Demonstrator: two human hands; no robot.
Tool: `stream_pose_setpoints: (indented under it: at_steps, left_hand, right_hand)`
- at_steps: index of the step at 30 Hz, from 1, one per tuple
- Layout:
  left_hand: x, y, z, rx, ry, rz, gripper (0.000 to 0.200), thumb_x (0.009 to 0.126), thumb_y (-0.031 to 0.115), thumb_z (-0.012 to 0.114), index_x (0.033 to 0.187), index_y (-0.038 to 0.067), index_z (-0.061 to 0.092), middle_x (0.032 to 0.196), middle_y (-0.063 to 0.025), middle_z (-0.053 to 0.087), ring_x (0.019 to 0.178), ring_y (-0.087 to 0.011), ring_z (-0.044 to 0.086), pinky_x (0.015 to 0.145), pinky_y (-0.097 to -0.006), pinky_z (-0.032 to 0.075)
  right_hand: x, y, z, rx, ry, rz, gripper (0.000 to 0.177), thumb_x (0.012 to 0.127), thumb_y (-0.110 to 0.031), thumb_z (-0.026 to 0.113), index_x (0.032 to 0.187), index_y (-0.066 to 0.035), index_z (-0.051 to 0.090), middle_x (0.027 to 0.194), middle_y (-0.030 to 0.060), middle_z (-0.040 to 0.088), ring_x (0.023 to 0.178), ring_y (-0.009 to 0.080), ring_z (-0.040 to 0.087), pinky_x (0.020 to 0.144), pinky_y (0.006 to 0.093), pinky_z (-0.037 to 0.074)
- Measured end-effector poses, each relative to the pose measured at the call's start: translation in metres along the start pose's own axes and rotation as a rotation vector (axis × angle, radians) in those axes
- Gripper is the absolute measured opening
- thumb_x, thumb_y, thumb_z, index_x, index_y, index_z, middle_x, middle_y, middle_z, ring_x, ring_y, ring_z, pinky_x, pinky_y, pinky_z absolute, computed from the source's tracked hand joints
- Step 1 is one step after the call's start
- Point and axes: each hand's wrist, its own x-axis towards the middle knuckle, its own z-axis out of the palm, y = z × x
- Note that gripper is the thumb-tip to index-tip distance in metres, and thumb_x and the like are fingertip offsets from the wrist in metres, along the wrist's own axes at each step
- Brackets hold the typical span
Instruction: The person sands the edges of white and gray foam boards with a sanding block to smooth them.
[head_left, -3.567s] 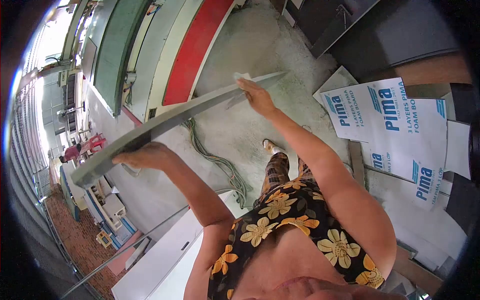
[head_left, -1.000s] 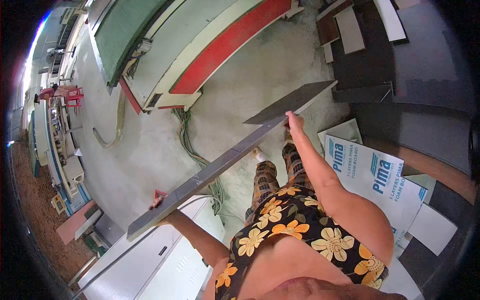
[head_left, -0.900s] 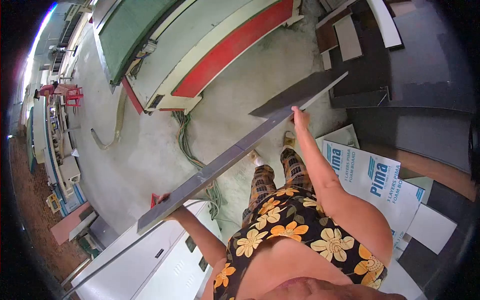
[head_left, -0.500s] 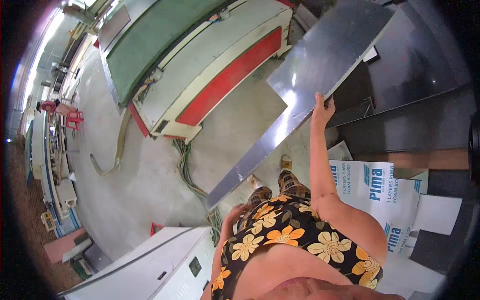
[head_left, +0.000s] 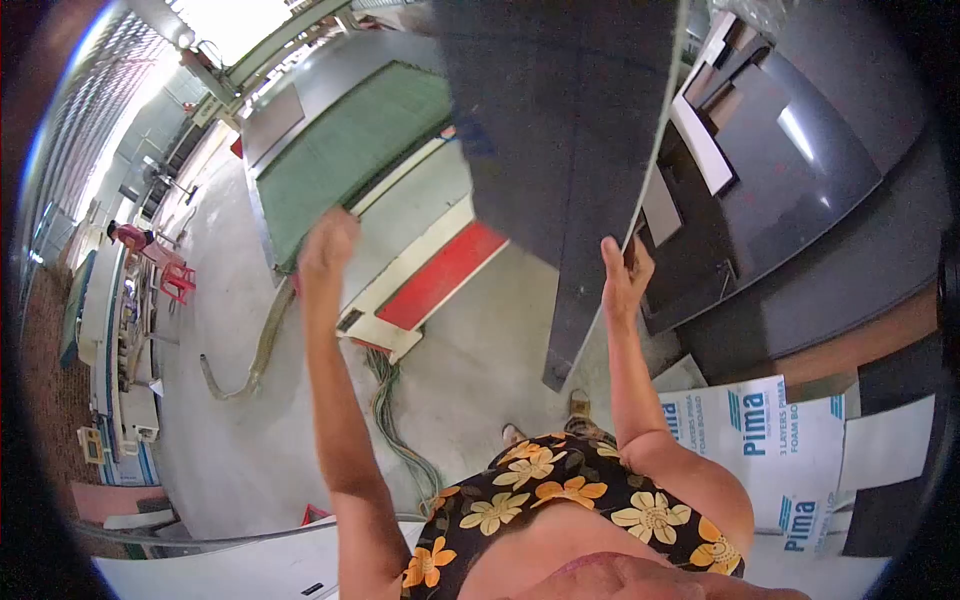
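A large dark grey, L-shaped sheet [head_left: 565,130] stands up in front of me, its narrow end pointing down toward the floor. My right hand [head_left: 627,275] grips its right edge, thumb on the near side and fingers partly hidden behind it. My left hand [head_left: 329,243] is raised to the left of the sheet, apart from it and in front of the green-topped machine [head_left: 350,150]. Motion blurs its fingers, so their pose is unclear.
Dark sheets [head_left: 800,210] are stacked at the right. Printed foam board packaging [head_left: 760,420] lies at lower right. Cables [head_left: 385,400] and a hose [head_left: 262,350] run over the floor. A person [head_left: 130,237] is far left near a red stool [head_left: 177,282].
The sheet has swung more upright and shows a darker face. My left hand has risen from near my waist to the upper left. My right hand keeps its grip, slightly lower.
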Motion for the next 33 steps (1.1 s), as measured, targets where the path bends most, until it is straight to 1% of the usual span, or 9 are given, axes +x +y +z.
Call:
stream_pose_setpoints:
  at_steps: [2, 3, 7, 10, 11, 13, 17, 22, 33]
  left_hand:
    - [0.046, 0.041, -0.023, -0.012, 0.154, 0.176, 0.048, 0.093, 0.033, 0.049, 0.128, 0.0, 0.049, 0.121, -0.0114, 0.056, 0.113, -0.0206, 0.051, 0.1, -0.0331, 0.035]
    - [0.068, 0.06, -0.037, 0.05, 0.279, 0.302, 0.045, 0.09, 0.035, 0.055, 0.12, 0.001, 0.053, 0.111, -0.0099, 0.058, 0.099, -0.0168, 0.053, 0.087, -0.0303, 0.041]
    - [0.115, 0.161, -0.101, 0.533, 0.79, 0.82, 0.072, 0.086, 0.033, 0.062, 0.138, -0.004, 0.029, 0.142, -0.021, 0.033, 0.132, -0.0309, 0.032, 0.109, -0.0373, 0.022]
    - [0.098, 0.215, -0.113, 0.832, 0.627, 0.958, 0.07, 0.087, 0.041, 0.058, 0.138, 0.0, 0.034, 0.142, -0.02, 0.034, 0.133, -0.0295, 0.03, 0.11, -0.037, 0.02]
    - [0.096, 0.209, -0.127, 0.871, 0.492, 0.732, 0.064, 0.091, 0.039, 0.052, 0.138, 0.0, 0.034, 0.144, -0.0186, 0.032, 0.135, -0.0276, 0.027, 0.111, -0.035, 0.017]
    - [0.12, 0.162, -0.229, 0.814, 0.307, 0.062, 0.052, 0.092, 0.041, 0.047, 0.102, -0.009, 0.056, 0.097, -0.0174, 0.059, 0.088, -0.0255, 0.052, 0.081, -0.0375, 0.04]
    - [0.042, 0.113, -0.232, 0.869, 0.297, 0.274, 0.041, 0.093, 0.031, 0.046, 0.092, -0.01, 0.055, 0.077, -0.0123, 0.056, 0.069, -0.0209, 0.047, 0.068, -0.0364, 0.041]
    - [-0.029, 0.059, -0.226, 0.863, 0.34, 0.085, 0.041, 0.089, 0.031, 0.053, 0.097, -0.009, 0.06, 0.084, -0.0119, 0.061, 0.077, -0.0205, 0.053, 0.075, -0.0344, 0.043]
    - [-0.101, 0.128, -0.013, 0.704, 0.272, 0.231, 0.028, 0.073, 0.019, 0.072, 0.084, -0.004, 0.063, 0.073, -0.0063, 0.061, 0.066, -0.0139, 0.052, 0.063, -0.0275, 0.043]
  right_hand:
    - [-0.007, -0.009, 0.001, 0.048, -0.102, 0.052, 0.022, 0.085, -0.021, 0.066, 0.073, -0.005, 0.055, 0.066, -0.0076, 0.042, 0.062, 0.004, 0.038, 0.053, 0.0221, 0.029]
    - [-0.013, -0.014, 0.0, 0.067, -0.146, 0.08, 0.023, 0.084, -0.021, 0.066, 0.073, -0.004, 0.055, 0.065, -0.0071, 0.042, 0.062, 0.0044, 0.038, 0.053, 0.0224, 0.029]
    - [-0.031, -0.023, -0.013, 0.007, -0.497, 0.262, 0.027, 0.081, -0.024, 0.07, 0.087, 0.001, 0.062, 0.074, -0.0042, 0.052, 0.068, 0.004, 0.043, 0.058, 0.0225, 0.036]
    - [-0.043, -0.029, -0.011, 0.116, -0.649, 0.217, 0.024, 0.082, -0.019, 0.068, 0.092, 0.002, 0.063, 0.076, -0.001, 0.057, 0.072, 0.0067, 0.049, 0.063, 0.024, 0.041]
    - [-0.048, -0.027, -0.013, 0.1, -0.692, 0.214, 0.024, 0.083, -0.02, 0.068, 0.092, 0.002, 0.064, 0.074, 0.0001, 0.058, 0.071, 0.007, 0.05, 0.062, 0.0252, 0.042]
    - [-0.053, -0.015, -0.017, 0.069, -0.779, 0.204, 0.024, 0.084, -0.021, 0.066, 0.093, 0.001, 0.064, 0.069, 0.0022, 0.059, 0.069, 0.0075, 0.052, 0.061, 0.0275, 0.043]
    - [-0.061, 0.014, -0.024, 0.036, -0.924, 0.074, 0.028, 0.083, -0.028, 0.067, 0.095, -0.003, 0.064, 0.072, 0.0095, 0.062, 0.064, 0.0116, 0.055, 0.061, 0.0304, 0.044]
    - [-0.065, 0.069, -0.041, -0.147, -1.157, 0.181, 0.037, 0.083, -0.033, 0.066, 0.106, -0.005, 0.06, 0.072, 0.0167, 0.059, 0.063, 0.0268, 0.058, 0.063, 0.0359, 0.046]
    - [-0.081, 0.163, -0.078, -0.372, -1.176, 0.185, 0.04, 0.086, -0.033, 0.062, 0.112, -0.004, 0.056, 0.102, 0.0188, 0.062, 0.094, 0.0357, 0.06, 0.08, 0.0405, 0.047]
